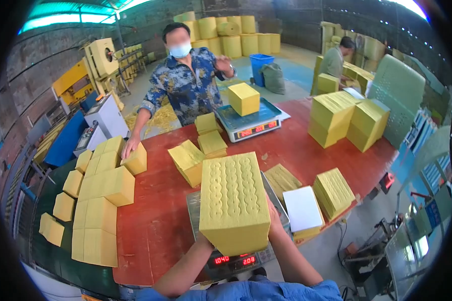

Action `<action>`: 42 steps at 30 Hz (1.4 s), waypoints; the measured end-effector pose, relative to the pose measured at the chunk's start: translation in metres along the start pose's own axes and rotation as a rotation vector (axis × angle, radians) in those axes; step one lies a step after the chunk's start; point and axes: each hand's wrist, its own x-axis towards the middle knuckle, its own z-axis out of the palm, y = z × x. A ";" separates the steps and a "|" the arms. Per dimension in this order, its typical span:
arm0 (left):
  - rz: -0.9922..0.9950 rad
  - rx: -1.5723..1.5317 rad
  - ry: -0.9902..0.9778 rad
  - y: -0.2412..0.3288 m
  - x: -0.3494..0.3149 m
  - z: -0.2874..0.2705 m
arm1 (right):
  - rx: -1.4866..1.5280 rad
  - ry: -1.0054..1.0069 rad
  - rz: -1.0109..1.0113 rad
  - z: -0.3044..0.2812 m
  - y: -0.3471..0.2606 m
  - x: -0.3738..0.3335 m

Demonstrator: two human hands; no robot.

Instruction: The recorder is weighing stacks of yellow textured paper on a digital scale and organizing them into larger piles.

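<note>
One ridged yellow stack (234, 193) is over the near scale (236, 260), clamped between the left hand (204, 244) and right hand (275, 221); it hides most of the left fingers and much of the scale's plate, so whether its base touches the plate cannot be told. Two scales are on the red bench (150, 228); the far scale (273, 114), beyond the near one, carries one yellow block (244, 99). Just right of the near scale, one white panel (303, 208) covers most of the stack under it, beside one ridged pile (334, 193). Well left of the near scale, four small stacks (64, 206) flank a close-packed yellow group (100, 193), whose count is hard to make out; a co-worker's hand (130, 146) touches its far end.
</note>
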 end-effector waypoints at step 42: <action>0.541 1.609 -0.607 0.108 -0.055 0.223 | 0.869 0.187 0.612 0.013 0.043 -0.163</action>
